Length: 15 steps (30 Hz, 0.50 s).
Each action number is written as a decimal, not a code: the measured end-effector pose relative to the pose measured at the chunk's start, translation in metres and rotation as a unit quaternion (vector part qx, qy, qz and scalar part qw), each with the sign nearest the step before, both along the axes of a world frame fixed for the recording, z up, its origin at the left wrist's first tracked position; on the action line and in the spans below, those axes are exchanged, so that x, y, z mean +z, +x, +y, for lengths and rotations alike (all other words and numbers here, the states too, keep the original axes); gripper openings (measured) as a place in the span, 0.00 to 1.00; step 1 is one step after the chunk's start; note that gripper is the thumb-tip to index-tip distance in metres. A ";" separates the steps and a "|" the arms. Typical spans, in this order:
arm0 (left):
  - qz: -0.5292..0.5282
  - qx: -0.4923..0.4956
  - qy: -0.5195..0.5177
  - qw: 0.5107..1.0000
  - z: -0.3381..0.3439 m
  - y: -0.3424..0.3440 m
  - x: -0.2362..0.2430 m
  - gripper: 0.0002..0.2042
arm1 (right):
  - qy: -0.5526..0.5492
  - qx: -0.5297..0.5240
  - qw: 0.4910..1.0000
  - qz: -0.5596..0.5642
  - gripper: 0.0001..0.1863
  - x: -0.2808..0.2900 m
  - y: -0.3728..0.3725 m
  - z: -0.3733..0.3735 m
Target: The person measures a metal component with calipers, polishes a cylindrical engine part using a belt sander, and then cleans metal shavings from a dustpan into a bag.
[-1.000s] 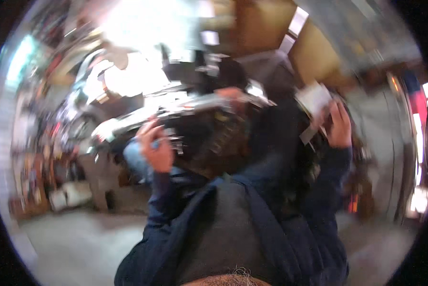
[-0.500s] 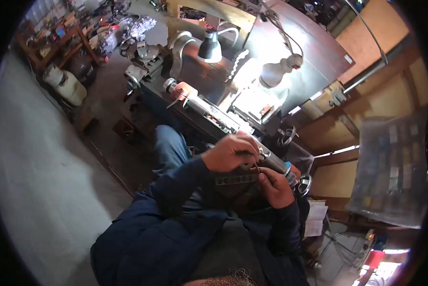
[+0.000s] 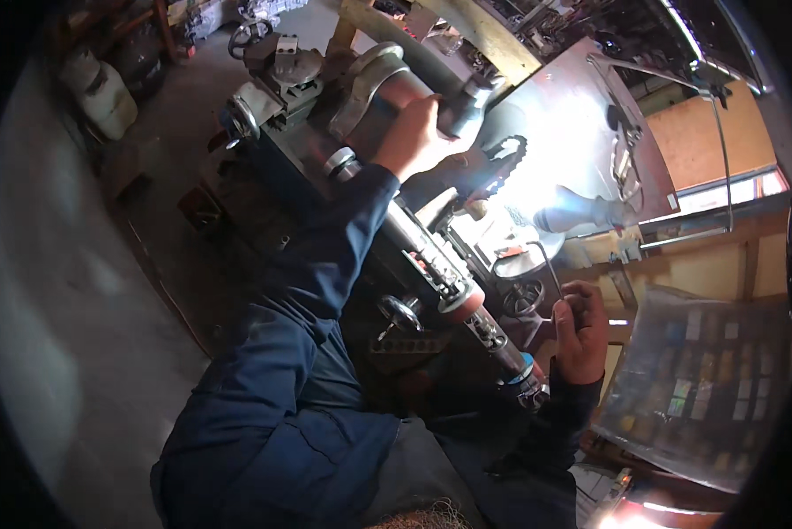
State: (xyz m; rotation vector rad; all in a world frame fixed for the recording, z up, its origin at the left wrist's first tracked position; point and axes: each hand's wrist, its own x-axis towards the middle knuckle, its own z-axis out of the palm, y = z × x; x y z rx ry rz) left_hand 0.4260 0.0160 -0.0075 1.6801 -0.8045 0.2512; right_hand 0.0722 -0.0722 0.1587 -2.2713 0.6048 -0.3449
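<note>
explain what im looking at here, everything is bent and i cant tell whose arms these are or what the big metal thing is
The picture comes from a wide fisheye camera on the person's head, looking down, which is why straight edges bend. The blue sleeves are the wearer's own arms. In front stands a metal workshop machine, seemingly a lathe, with handwheels and a long shaft running along it. The left hand reaches forward and grips a dark cylindrical part near the machine's far end. The right hand is closed round a thin bent metal rod, possibly a hex key. A bright lamp washes out the middle. At right lies a clear lidded box of small compartments.
</note>
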 end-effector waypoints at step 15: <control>0.431 0.020 -0.467 0.772 -0.045 0.004 0.004 0.25 | -0.481 0.164 0.861 0.029 0.06 0.051 0.197 -0.017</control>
